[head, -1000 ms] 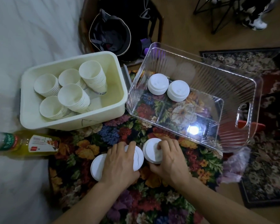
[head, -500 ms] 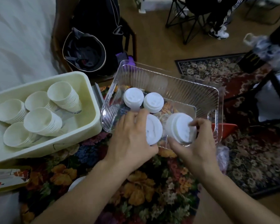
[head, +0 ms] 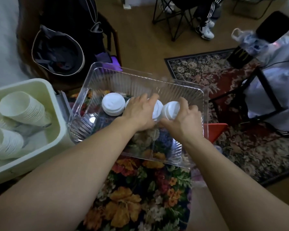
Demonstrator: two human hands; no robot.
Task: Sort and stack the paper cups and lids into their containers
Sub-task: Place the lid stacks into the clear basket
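Both my hands reach inside the clear plastic bin (head: 157,84). My left hand (head: 138,112) grips a stack of white lids (head: 157,109), mostly hidden under its fingers. My right hand (head: 183,119) holds a second stack of white lids (head: 170,110) right beside it. Another lid stack (head: 113,105) stands at the bin's far left, and one more is almost hidden behind my left hand. Stacks of paper cups (head: 22,108) lie tilted in the cream tub (head: 45,90) at the left.
The bin and tub sit on a floral cloth (head: 132,197). Behind them a dark bag (head: 58,52) hangs on a wooden chair. A patterned rug (head: 223,90), a black-framed stand with plastic sheeting (head: 265,90) and a seated person's feet (head: 205,30) lie to the right.
Both hands lifted the lid stacks off the floral cloth and carried them forward into the clear bin, toward its far side. The view has swung right.
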